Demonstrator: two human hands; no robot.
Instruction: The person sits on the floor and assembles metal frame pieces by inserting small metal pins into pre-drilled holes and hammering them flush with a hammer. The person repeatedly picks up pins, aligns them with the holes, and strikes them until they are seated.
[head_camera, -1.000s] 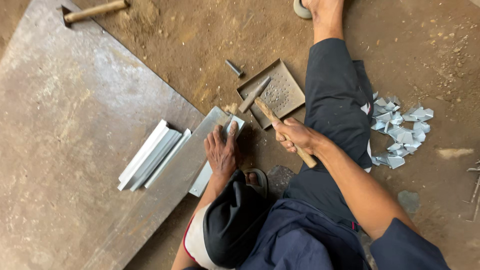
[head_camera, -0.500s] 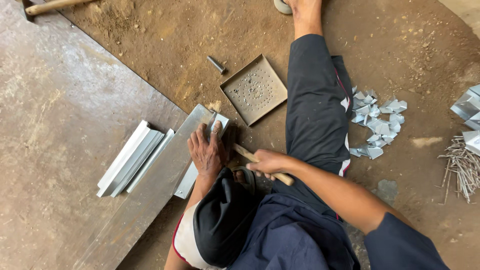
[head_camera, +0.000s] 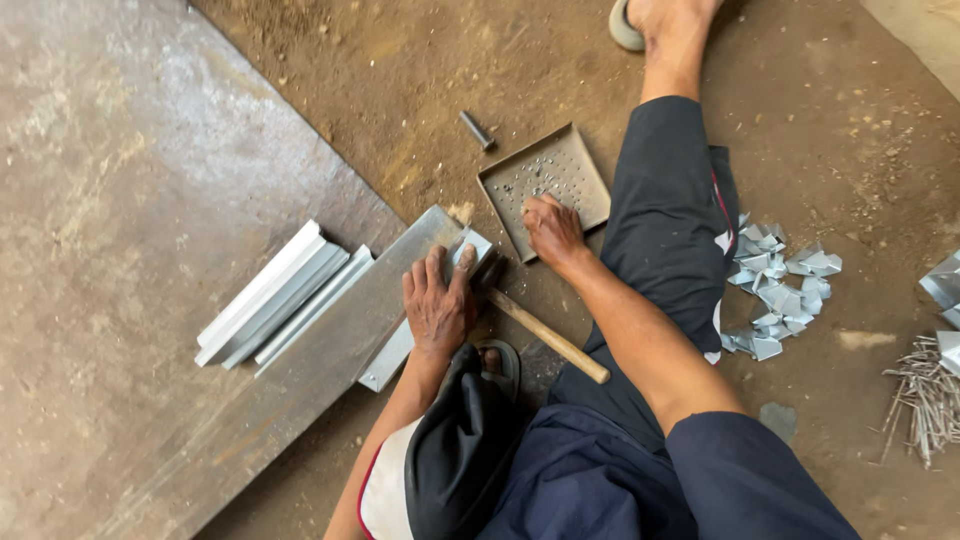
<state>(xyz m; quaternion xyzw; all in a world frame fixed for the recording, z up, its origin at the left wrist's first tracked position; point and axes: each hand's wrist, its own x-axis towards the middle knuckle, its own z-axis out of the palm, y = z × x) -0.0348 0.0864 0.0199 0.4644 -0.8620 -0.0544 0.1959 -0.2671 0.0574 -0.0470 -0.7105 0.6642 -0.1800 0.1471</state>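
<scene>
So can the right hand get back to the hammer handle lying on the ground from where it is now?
Probably yes. The right hand is at the tray, and the hammer handle lies uncovered on the dirt beside the forearm, with nothing over it. The left hand presses the metal strip clear of it.

The floor (head_camera: 400, 70) was brown earth, and the big steel plate (head_camera: 120, 200) on the left was grey with rusty mottling. The metal strips (head_camera: 270, 295) were pale silvery grey, like the folded scraps (head_camera: 775, 290) at right. The square tray (head_camera: 545, 180) was dull grey, speckled with small bits. The hammer handle (head_camera: 550, 335) was light tan. The trousers (head_camera: 670, 210) were dark navy.
</scene>
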